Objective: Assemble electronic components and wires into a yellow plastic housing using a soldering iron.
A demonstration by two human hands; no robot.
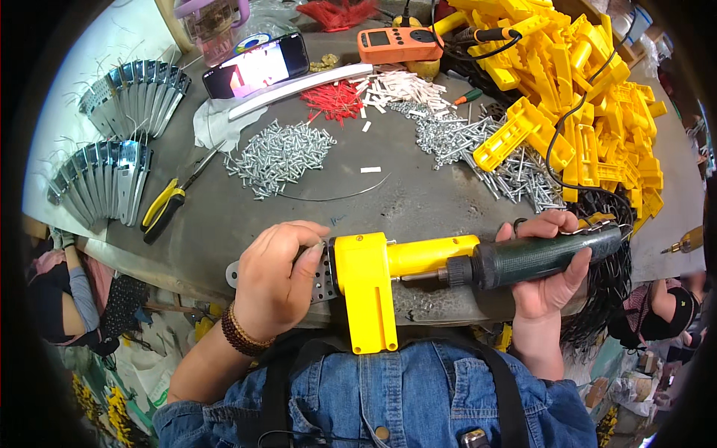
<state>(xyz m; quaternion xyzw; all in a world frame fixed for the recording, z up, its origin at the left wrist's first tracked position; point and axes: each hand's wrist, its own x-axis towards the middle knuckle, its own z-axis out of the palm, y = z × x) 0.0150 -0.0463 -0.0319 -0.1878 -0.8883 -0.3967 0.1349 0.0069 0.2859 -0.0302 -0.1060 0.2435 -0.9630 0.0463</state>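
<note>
Your left hand (276, 287) clamps perforated metal bracket (323, 272) against yellow plastic part (366, 287) at near worktop (418, 205) edge, over your lap; your right hand (549, 272) grips dark green electric screwdriver (541, 257), tip into part. Bare worktop just beyond hands. Further: screw piles (280, 153), yellow-handled pliers (164, 209) left, stacked metal brackets (104, 179) far left, yellow parts heap (590, 89) crowding right, black cable (560, 134) trailing, orange meter (399, 43), phone (258, 66) at back
</note>
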